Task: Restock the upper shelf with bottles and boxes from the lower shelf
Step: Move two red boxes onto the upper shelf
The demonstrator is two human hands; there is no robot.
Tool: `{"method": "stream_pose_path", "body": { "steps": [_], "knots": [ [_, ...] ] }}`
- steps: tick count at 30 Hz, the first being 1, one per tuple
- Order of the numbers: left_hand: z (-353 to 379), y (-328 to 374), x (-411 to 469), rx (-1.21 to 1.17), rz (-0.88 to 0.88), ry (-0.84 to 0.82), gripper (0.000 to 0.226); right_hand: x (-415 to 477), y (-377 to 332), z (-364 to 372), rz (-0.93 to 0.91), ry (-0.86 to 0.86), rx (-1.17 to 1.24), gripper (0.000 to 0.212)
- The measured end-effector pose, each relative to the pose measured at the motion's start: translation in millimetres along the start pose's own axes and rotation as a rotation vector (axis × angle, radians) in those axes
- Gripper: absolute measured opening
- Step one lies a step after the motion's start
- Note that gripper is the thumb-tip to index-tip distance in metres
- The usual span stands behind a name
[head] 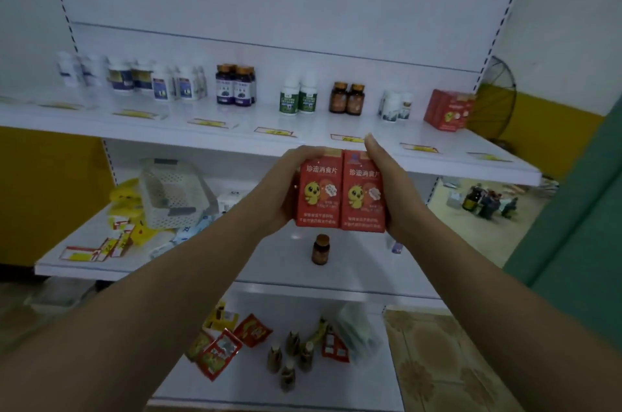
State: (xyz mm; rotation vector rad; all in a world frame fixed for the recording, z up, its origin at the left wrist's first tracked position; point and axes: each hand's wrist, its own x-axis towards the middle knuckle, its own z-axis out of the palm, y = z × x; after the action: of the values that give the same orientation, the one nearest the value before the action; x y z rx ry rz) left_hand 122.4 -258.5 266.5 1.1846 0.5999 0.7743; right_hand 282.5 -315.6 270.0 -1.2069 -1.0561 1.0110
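Note:
Two red boxes with a yellow chick print are pressed side by side between my hands, just below the front edge of the upper shelf [235, 128]. My left hand [281, 189] grips the left red box [318, 191]. My right hand [392, 189] grips the right red box [363, 196]. Matching red boxes [447, 110] stand at the upper shelf's right end. Along that shelf stand rows of white bottles [161, 81], dark blue bottles [235, 85], green-label bottles [298, 98] and amber bottles [346, 98]. One small brown bottle [320, 249] stands on the lower shelf [208, 263] under the boxes.
A white perforated basket [171, 192] lies tilted on the lower shelf's left, with yellow packets and red-white cartons [114, 241] beside it. The bottom shelf holds red sachets [218, 349] and several small bottles [289, 357]. A green wall [579, 243] is at the right.

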Motion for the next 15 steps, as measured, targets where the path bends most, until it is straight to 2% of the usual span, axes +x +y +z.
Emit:
{"method": "stream_pose_path", "body": {
  "steps": [8,12,15],
  "knots": [
    [57.7,48.9,-20.6,-0.013,0.105,-0.078,0.038,-34.8,-71.2,-25.8,-0.182,0.014,-0.057,0.041],
    [77.2,52.3,-15.5,0.019,0.125,-0.148,0.041,-46.3,-85.4,-45.0,-0.2,0.04,-0.074,0.044],
    [91.3,49.3,-4.5,0.007,0.112,-0.193,0.037,-54.5,-88.7,-59.7,-0.204,0.088,-0.134,0.055]
  ]
}}
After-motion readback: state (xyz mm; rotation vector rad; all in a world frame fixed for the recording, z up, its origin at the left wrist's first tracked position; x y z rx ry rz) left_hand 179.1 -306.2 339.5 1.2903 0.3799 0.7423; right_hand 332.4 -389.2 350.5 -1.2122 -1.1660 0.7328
